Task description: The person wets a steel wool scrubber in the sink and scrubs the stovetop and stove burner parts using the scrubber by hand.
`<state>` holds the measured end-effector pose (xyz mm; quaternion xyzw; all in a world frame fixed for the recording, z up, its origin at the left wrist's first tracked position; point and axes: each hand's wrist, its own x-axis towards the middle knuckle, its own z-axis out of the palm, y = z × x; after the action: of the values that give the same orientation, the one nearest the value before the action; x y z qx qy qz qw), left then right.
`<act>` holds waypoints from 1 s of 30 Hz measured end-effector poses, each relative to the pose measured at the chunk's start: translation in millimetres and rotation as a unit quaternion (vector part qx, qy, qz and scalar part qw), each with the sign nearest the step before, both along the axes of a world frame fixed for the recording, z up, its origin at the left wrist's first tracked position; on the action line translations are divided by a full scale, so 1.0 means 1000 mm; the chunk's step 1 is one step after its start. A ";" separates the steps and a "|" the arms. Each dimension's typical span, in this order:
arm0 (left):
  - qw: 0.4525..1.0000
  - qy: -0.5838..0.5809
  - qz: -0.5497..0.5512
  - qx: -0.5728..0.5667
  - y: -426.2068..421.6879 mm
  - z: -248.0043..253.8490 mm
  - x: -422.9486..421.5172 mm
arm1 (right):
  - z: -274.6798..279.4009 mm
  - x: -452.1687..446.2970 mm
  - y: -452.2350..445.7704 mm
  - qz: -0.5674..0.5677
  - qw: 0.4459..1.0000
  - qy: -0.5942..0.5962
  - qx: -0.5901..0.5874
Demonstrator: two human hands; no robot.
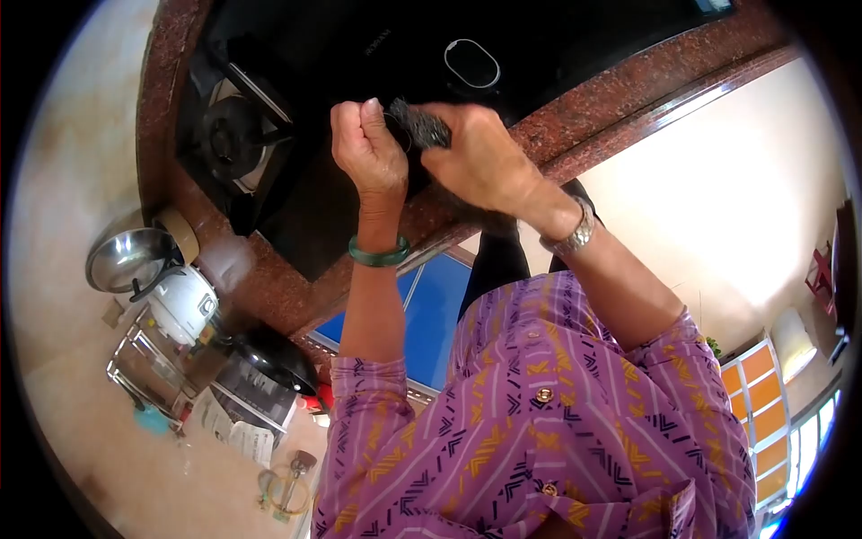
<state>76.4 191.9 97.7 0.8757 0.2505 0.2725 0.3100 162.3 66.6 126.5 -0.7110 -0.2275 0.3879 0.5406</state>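
Observation:
My right hand (pixel 485 157) is closed around a dark grey steel wool scourer (pixel 424 124), whose frayed end points toward my left hand. Just beside it, my left hand (pixel 366 148) is curled into a fist with the thumb on top. A thin, wire-like strand curves between the fist and the scourer; what the left fingers pinch is too small to make out. Both hands are above the black glass cooktop (pixel 332 63), near its front edge. A green bangle (pixel 379 252) circles my left wrist, and a metal watch (pixel 575 229) is on my right.
A gas burner (pixel 232 137) with its support sits at the cooktop's left. Reddish granite (pixel 575 148) edges the counter. Farther left stand a metal bowl (pixel 132 260), a white rice cooker (pixel 182 304) and a black pan (pixel 274 361). Blue cabinet doors (pixel 429 314) lie below.

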 end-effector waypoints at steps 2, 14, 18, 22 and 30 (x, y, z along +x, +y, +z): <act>0.999 0.031 -0.002 -0.008 0.001 0.002 -0.002 | -0.004 0.005 0.017 0.010 1.000 -0.005 -0.014; 1.000 0.005 -0.003 -0.002 0.000 -0.002 -0.002 | -0.003 -0.017 -0.018 -0.008 1.000 -0.009 0.013; 0.999 0.031 -0.004 0.021 0.002 0.000 -0.004 | -0.003 0.008 0.013 0.041 0.998 0.011 -0.044; 1.000 0.010 0.002 0.019 0.000 0.000 0.001 | 0.003 -0.009 -0.019 0.046 0.998 -0.019 -0.024; 1.000 0.009 0.006 -0.010 0.002 -0.005 -0.002 | -0.001 -0.017 -0.018 -0.007 0.997 -0.076 0.023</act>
<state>74.5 193.4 93.1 0.8732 0.2615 0.2643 0.3150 145.2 48.1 125.1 -0.7274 -0.2718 0.3232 0.5409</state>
